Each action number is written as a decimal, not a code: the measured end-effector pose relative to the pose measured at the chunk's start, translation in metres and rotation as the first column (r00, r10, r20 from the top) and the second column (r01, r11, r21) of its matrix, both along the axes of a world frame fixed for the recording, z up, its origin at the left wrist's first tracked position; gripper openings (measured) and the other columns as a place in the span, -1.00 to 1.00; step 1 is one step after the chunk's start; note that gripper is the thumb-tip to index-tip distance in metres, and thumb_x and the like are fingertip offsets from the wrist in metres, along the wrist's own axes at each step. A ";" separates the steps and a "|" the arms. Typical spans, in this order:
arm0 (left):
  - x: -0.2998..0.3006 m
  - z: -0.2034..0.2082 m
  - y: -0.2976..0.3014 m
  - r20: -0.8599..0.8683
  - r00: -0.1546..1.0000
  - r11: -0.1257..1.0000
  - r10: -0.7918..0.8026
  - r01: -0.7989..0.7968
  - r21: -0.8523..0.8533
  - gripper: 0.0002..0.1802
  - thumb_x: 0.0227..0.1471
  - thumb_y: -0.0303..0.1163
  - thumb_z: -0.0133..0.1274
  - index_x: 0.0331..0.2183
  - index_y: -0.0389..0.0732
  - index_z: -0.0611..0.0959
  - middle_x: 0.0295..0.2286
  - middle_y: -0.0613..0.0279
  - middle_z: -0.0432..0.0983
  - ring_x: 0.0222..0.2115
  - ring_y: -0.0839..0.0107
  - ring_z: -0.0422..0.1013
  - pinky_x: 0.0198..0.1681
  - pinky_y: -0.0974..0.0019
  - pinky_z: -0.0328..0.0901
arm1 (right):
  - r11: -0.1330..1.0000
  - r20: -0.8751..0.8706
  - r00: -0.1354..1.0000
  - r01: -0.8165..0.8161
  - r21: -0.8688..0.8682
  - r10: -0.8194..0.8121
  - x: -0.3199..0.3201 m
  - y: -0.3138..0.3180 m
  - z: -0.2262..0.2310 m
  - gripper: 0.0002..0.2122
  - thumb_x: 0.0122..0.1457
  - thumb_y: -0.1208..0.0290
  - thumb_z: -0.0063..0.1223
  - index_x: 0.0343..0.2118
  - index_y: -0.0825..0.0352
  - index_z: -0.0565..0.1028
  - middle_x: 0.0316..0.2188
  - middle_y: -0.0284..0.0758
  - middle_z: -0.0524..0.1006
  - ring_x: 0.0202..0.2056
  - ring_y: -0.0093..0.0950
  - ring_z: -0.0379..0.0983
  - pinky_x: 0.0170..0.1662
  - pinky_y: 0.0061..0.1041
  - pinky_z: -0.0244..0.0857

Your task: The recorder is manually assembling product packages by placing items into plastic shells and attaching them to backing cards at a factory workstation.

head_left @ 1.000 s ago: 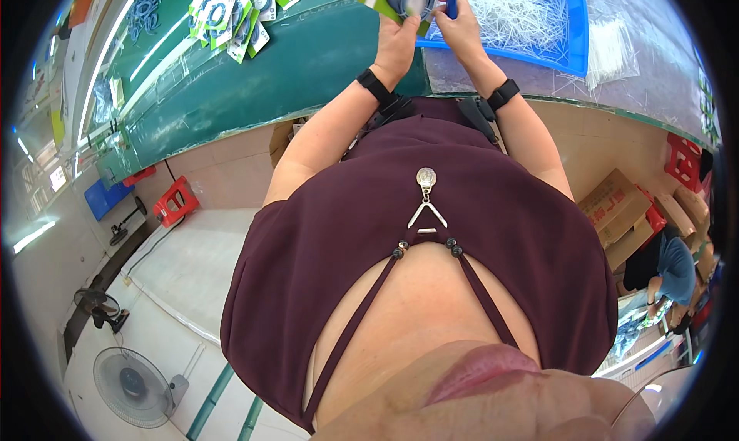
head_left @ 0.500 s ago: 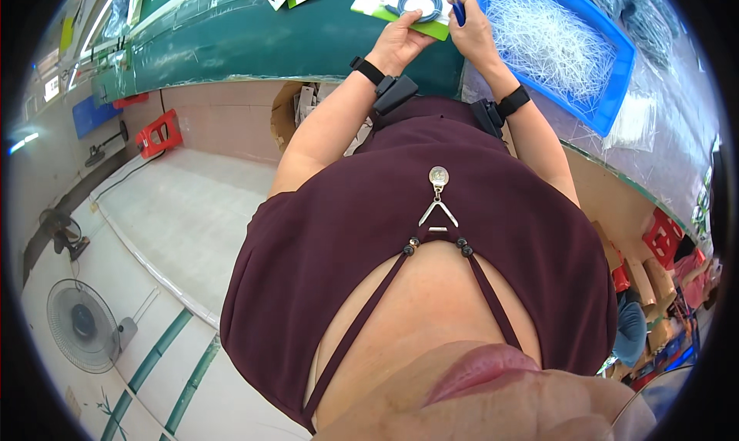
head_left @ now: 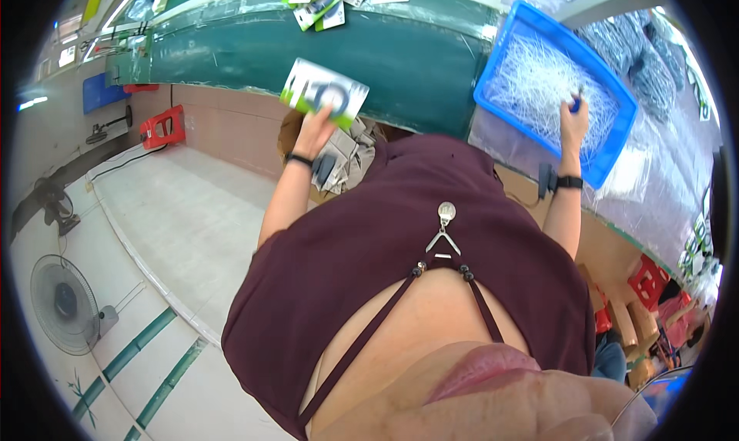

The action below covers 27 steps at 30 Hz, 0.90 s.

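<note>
My left hand [head_left: 314, 133] is closed on the lower edge of a white and green packaging card [head_left: 302, 79]. A dark coiled cable [head_left: 356, 94] is on the card. Hand and card are at the near edge of the green table [head_left: 416, 71], slightly blurred. In my right hand [head_left: 573, 129] is a small tool with blue handles [head_left: 576, 106], seemingly pliers, though its tip barely shows. This hand is over a blue plastic bin [head_left: 531, 138], which holds a heap of thin white plastic strips [head_left: 531, 75].
Several carded cables [head_left: 317, 6] lie piled at the far side of the table. Bundles of grey cable [head_left: 627, 48] sit beyond the bin. Below the table edge stands a carton with crumpled brown paper [head_left: 350, 160]. A red stool [head_left: 162, 127] is at the left.
My hands have parted. The left has carried the card left and nearer to me; the right has moved right with the blue-handled tool, from beside the card to over the bin.
</note>
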<state>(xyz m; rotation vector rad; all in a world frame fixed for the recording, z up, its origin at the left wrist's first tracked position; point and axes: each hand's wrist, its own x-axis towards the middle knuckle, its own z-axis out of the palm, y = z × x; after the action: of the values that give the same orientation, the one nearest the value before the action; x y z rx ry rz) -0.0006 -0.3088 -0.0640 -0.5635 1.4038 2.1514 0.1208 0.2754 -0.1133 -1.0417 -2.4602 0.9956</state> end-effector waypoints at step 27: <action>-0.089 0.372 0.144 -0.978 -0.182 0.940 0.098 0.340 0.031 -0.49 0.02 0.24 -0.02 -0.09 0.19 0.57 -0.24 0.56 0.49 -0.42 0.58 0.35 -0.37 0.44 0.23 | 0.787 -0.900 0.315 -0.615 0.048 0.301 -0.068 -0.132 0.282 -0.69 0.13 0.26 0.07 -0.13 0.25 0.31 -0.33 -0.24 0.39 -0.29 -0.35 0.33 -0.18 -0.26 0.23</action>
<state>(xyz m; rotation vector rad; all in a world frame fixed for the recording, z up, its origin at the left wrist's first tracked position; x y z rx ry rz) -0.0893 -0.1650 0.3085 1.9244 1.4452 2.4037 0.0525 0.1434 0.1687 0.2825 -1.6648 1.6036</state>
